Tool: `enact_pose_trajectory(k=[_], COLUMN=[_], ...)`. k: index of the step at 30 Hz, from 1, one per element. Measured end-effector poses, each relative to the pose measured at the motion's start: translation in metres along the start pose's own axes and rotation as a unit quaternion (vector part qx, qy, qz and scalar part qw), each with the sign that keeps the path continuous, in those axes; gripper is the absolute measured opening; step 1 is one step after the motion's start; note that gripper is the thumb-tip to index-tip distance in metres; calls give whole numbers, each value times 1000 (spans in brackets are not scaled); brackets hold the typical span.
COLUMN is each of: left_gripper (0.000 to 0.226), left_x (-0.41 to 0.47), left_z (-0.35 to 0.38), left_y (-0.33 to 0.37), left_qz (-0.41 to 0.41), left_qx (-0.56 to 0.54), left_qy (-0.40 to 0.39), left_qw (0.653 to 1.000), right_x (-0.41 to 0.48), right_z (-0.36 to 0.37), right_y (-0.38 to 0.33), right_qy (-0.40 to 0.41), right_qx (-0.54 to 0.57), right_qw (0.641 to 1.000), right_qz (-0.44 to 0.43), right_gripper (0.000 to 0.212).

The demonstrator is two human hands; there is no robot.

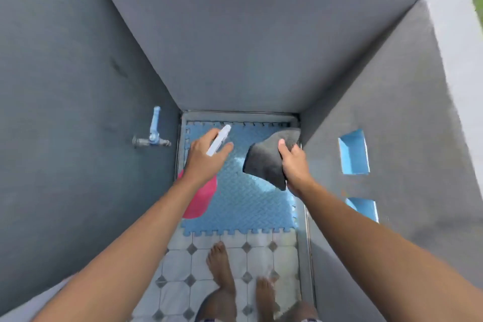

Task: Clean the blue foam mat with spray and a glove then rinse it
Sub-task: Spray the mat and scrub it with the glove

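The blue foam mat [243, 204], with puzzle-cut edges, lies flat on the floor of a narrow grey-walled washing bay. My left hand [202, 157] is held above the mat's left side and grips a white spray bottle [219, 140], nozzle pointing away from me. My right hand [294, 162] hovers over the mat's right side, closed on a dark grey cleaning glove [266, 159] that hangs limp from my fingers. A paler wet-looking patch shows on the mat between the hands.
A pink bucket [201, 198] sits at the mat's left edge, partly under my left forearm. A blue-handled tap [154, 133] sticks out of the left wall. Grey walls close in on three sides. My bare feet [222, 266] stand on patterned tiles [177, 264].
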State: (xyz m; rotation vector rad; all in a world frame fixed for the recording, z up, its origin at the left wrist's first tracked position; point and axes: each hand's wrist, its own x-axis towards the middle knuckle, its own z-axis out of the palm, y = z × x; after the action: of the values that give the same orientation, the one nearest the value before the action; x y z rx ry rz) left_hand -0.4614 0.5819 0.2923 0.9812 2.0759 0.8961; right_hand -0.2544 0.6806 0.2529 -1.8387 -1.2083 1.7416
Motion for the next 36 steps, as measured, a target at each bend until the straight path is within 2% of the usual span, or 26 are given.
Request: enact_pose_trajectory(k=[2,5,9,11,14,15,17,19,22,24,26,28,30,33,36], left_gripper=[32,24,39,41,21,28,44,46,51,56,55,49,50,60,52], left_x=[-16,-38,-59,-60,-55,-53,-44,-35,-21,-19,-24,-31,-41,-51,-56], left_z=[26,68,133,160,195,206,224,238,249,255,262,270,276,277,268], left_y=[-67,-169,-298,-349,-402,-418,-444,-463,-482,-491,-497,-498,-501,-507,-505], left_qz=[-43,-100,-147,-161,-177,-177,-190,-201,-207,-177,-117,-80,-63,-76,-80], left_qx=[29,59,62,61,79,84,90,98,103,145,172,125,72,40,-1], left_qy=[-16,-25,-31,-24,-5,12,38,38,41,29,10,-41,-86,-62,-70], left_qw=[998,993,987,985,981,981,977,974,972,973,978,988,992,994,994], right_x=[5,25,62,86,129,144,173,203,234,245,252,254,245,236,238], right_z=[12,29,49,60,75,79,89,100,109,102,87,73,65,61,60], right_y=[48,130,243,290,343,357,371,368,343,330,326,320,315,313,316], right_qy=[-5,4,18,11,5,6,5,4,-47,-76,-83,-73,-56,-28,-27], right_qx=[-4,-22,-9,-21,-45,-48,-37,-36,-50,-59,-119,-182,-181,-205,-234], right_qw=[1000,999,997,998,998,998,999,999,989,978,965,957,965,964,955], right_qz=[12,28,71,66,47,35,4,-36,-129,-182,-216,-214,-179,-166,-181], right_gripper=[34,35,26,27,28,28,28,28,21,19,22,30,31,30,29])
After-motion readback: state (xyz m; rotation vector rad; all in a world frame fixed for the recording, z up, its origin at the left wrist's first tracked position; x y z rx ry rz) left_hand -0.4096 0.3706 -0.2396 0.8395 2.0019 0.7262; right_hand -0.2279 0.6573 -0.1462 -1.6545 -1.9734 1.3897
